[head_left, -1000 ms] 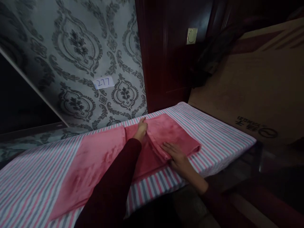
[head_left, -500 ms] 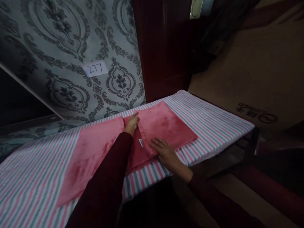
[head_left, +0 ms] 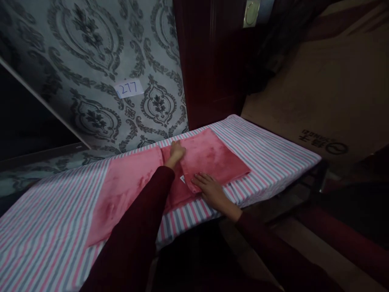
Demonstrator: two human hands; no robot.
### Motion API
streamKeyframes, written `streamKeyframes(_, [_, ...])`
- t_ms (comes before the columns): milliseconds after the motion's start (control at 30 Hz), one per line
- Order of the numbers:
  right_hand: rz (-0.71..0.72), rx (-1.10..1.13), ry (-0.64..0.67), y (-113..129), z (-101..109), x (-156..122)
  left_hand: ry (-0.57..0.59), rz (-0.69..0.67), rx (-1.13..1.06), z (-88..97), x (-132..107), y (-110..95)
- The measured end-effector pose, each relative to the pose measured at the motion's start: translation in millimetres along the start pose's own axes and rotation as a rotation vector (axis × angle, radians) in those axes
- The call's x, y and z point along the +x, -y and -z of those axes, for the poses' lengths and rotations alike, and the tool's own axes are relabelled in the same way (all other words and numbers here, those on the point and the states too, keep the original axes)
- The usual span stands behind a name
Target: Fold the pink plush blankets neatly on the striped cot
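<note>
A pink, velvety cloth (head_left: 219, 158) lies on the bed-like surface with its left and right ends folded in toward the middle. A darker strip shows between the two flaps, with a small white tag (head_left: 182, 179) beside the right flap's edge. My left hand (head_left: 177, 152) is at the far end of that edge, fingers bent and closed on the cloth, their tips partly hidden. Flat on the near corner of the right flap rests my right hand (head_left: 211, 191), its fingers stretched out. The left flap (head_left: 127, 182) is partly covered by my left sleeve.
Striped fabric (head_left: 273, 158) covers the surface beneath. Behind it stand a patterned wall with a paper marked 277 (head_left: 130, 88) and a dark red door (head_left: 209, 61). A large cardboard box (head_left: 331, 89) leans at the right.
My left hand has shifted slightly along the flap's edge, and its fingers are more bent. My right hand remains flat on the near corner. The view has turned a little.
</note>
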State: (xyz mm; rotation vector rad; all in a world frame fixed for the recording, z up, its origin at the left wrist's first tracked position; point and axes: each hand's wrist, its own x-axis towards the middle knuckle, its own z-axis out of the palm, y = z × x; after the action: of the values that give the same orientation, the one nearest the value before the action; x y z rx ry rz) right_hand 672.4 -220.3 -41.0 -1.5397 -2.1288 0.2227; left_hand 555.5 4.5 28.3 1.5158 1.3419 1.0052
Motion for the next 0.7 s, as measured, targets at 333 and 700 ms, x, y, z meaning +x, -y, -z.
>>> streamKeyframes(333, [0.086,0.019,0.047,8.9,30.2,-11.0,0.339,-0.371,0.957,-19.5,-69.7,11.7])
streamKeyframes(700, [-0.312,-0.29,-0.058,-84.1,65.9,5.9,0.263,-0.445,1.113,-19.0,-87.8,22.5])
